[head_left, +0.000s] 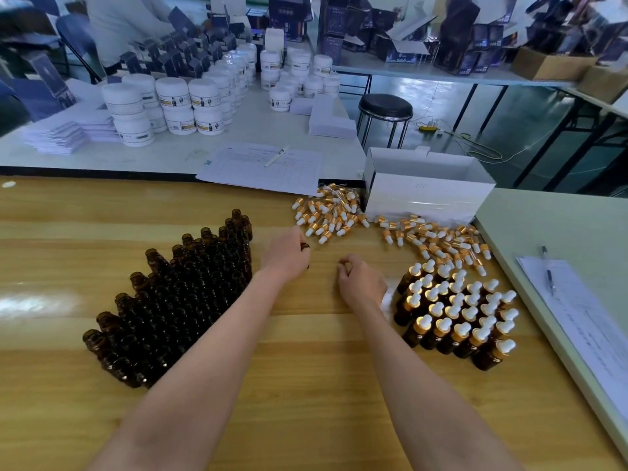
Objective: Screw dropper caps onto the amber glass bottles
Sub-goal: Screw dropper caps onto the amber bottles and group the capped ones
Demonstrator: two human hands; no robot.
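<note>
Landmark: white open cardboard box (pixel 424 195), standing at the far edge of the pale wooden surface (pixel 306 385).
Loose caps: heap of gold-collared dropper caps with white rubber bulbs (pixel 331 215), lying against the box's left side and strewn along its near side.
Open bottles: block of small uncapped amber glass bottles (pixel 176 300), upright and tightly packed, well to the left of the box and nearer the person.
Finished bottles: cluster of capped amber bottles (pixel 458 317), upright in close rows, on the near side of the box, past the strewn caps.
Left hand (pixel 287 254): near-left of the box, just short of the cap heap; its fingers are curled round a single dark amber bottle (pixel 304 246), of which only small parts show.
Right hand (pixel 362 282): on the near side of the box, beside the capped cluster; fingers curled, thumb and forefinger tips close together. Whether they hold anything cannot be told.
Paper: printed sheet with a white pen (pixel 265 168), just left of the box.
Stool: round black stool (pixel 385 107), beyond the box.
Jars: stacked white plastic jars (pixel 170 103), far beyond the box to its left.
</note>
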